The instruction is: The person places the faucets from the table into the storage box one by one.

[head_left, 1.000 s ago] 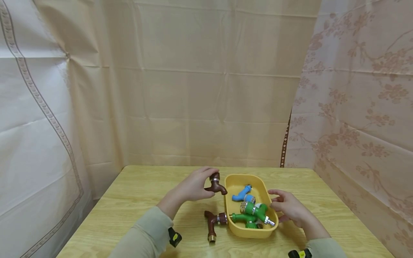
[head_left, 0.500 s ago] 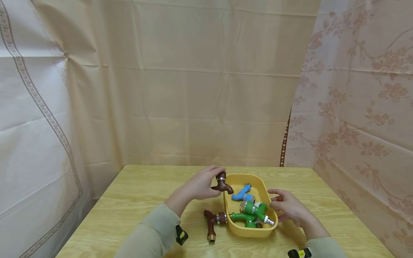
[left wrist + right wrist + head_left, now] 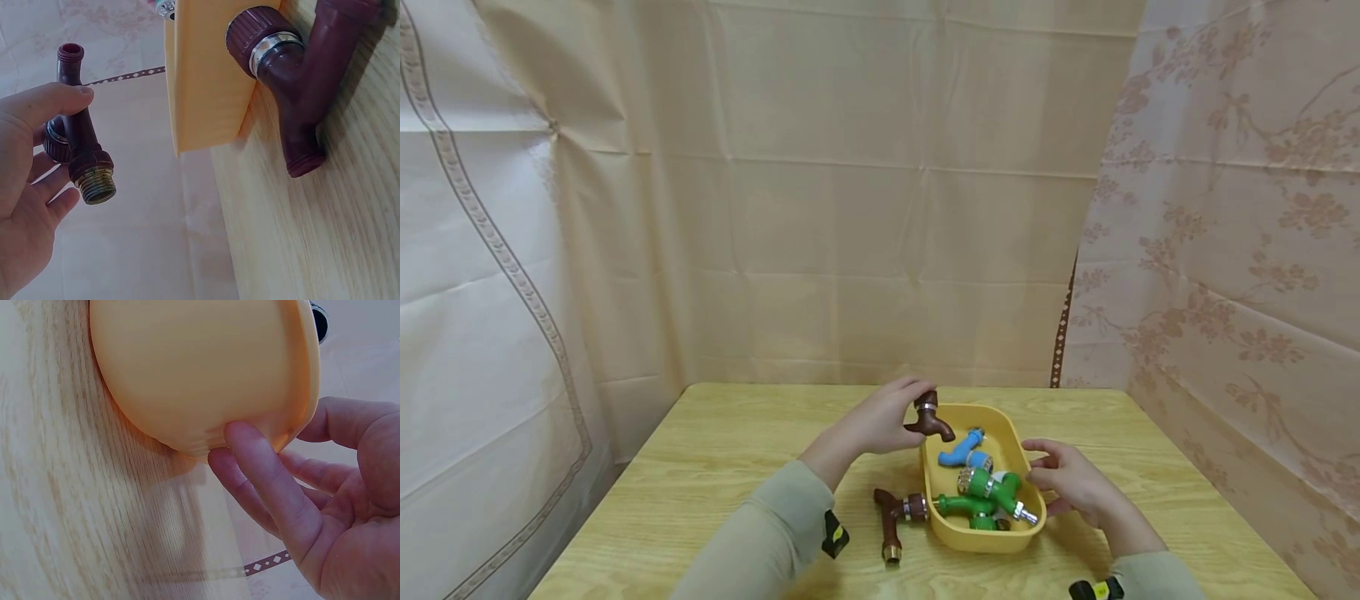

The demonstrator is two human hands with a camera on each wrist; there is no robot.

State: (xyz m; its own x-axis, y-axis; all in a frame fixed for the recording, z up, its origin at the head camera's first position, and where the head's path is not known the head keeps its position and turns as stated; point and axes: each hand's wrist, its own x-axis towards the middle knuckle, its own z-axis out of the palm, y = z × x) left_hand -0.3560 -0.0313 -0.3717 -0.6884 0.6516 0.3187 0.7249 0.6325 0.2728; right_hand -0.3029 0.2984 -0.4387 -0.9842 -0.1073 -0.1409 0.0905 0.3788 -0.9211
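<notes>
My left hand (image 3: 880,421) grips a dark brown tap (image 3: 931,423) by its body, above the left rim of a yellow tray (image 3: 992,542). In the left wrist view that tap's brass thread points down, with the thumb across its body. My right hand (image 3: 1071,486) rests against the tray's right outer wall with loosely bent fingers, touching it from outside. Inside the tray lie a blue tap (image 3: 958,452) and green taps (image 3: 988,492). A second brown tap (image 3: 891,521) lies on the table just left of the tray, its knob by the wall.
The light wooden table (image 3: 737,475) carries the tray near its front middle. A plain beige curtain (image 3: 880,208) hangs behind it, and a flowered curtain (image 3: 1240,275) hangs on the right.
The left hand has moved right and slightly away from me with the brown tap, from beside the tray to over its left rim. The right hand and tray have stayed put.
</notes>
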